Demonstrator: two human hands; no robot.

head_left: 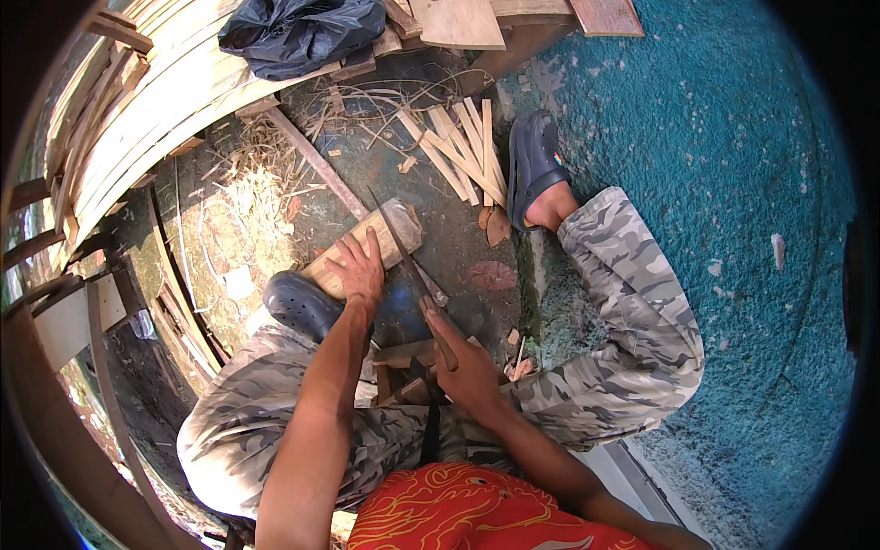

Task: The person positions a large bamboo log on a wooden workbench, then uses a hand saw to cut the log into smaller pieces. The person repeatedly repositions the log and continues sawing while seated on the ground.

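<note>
A pale wooden block (401, 240) lies slanted on the ground between my feet, across a long flat strip (316, 165). My left hand (360, 268) is spread flat on top of the block, pressing rather than wrapped round it. My right hand (463, 371) is closed round the handle of a long-bladed tool (403, 246). Its narrow dark blade crosses the block near the right end and points away from me. Seen nearly edge-on, the blade does not show whether it is a saw or a knife. My left shoe (307, 307) is against the block's near end.
Thin wooden sticks (463, 151) lie in a loose pile beside my right shoe (534, 170). Shavings (261, 192) litter the ground at left. Long planks (183, 69) and a black plastic bag (302, 37) are at the back. A rough blue wall (733, 183) stands at right.
</note>
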